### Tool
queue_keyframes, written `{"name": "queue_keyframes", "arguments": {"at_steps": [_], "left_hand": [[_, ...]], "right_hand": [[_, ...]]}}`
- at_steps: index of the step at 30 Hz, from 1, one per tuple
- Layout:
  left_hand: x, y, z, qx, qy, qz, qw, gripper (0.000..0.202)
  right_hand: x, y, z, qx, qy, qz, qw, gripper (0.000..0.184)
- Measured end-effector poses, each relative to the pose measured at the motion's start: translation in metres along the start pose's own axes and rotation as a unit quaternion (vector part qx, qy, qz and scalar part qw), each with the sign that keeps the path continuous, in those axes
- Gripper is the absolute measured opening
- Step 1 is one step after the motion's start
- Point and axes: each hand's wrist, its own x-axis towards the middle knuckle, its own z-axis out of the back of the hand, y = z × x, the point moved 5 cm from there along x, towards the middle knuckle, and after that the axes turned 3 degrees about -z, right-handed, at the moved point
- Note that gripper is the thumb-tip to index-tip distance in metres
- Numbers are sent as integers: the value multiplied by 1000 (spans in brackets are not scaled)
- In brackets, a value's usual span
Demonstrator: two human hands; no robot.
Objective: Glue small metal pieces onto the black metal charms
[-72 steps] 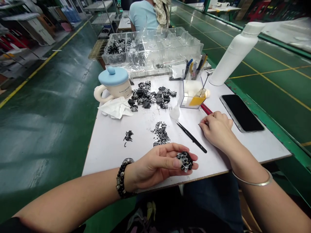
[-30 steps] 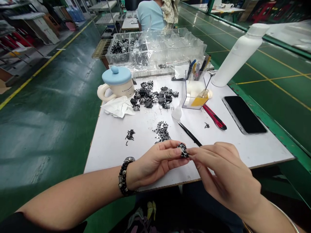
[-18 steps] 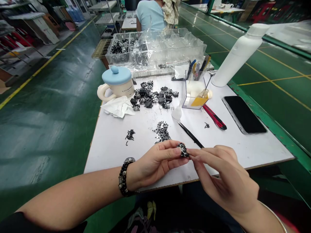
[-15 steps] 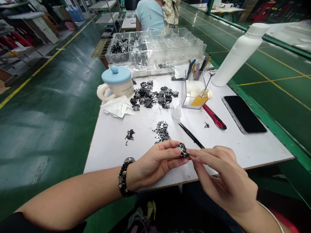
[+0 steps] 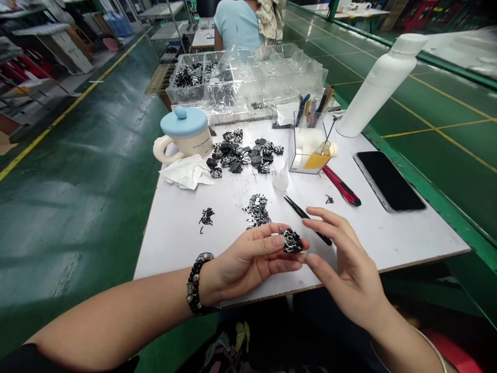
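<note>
Between the thumb and fingers of my left hand (image 5: 252,259) is a small black-and-silver part (image 5: 292,241), held above the near edge of the white tabletop. My right hand (image 5: 345,269) is just right of it, fingers spread, with the thumb tip close to the left fingertips. Behind the right fingers lie black tweezers (image 5: 301,210), partly covered. A pile of small silver-and-black pieces (image 5: 257,210) sits beyond my left hand. To its left is a little heap of thin black pieces (image 5: 207,215). Farther back, several similar black-and-silver parts (image 5: 236,155) lie in a cluster.
A lidded mug (image 5: 190,140) and crumpled tissue (image 5: 188,173) stand left. A clear tool box (image 5: 306,155), red cutter (image 5: 344,189), phone (image 5: 388,181) and white bottle (image 5: 376,93) are right. Clear plastic trays (image 5: 186,93) line the back; a person (image 5: 238,23) sits beyond.
My right hand has come away from the part, its fingers opening and lifting toward the tweezers. My left hand still holds the part, now showing more of its face.
</note>
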Motion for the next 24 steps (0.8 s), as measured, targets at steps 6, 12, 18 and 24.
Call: {"name": "queue_keyframes", "arguments": {"at_steps": [6, 12, 18, 24], "left_hand": [[1, 6, -1, 45, 17, 21, 999, 33], [-12, -28, -11, 471, 6, -239, 849, 47], [-25, -38, -35, 702, 74, -388, 593, 47], [-26, -32, -34, 706, 87, -414, 568, 31]], "right_hand": [[5, -5, -10, 88, 80, -28, 993, 23], [4, -11, -6, 99, 74, -31, 992, 18], [3, -7, -4, 96, 121, -34, 987, 18], [3, -5, -8, 82, 146, -47, 985, 13]]}}
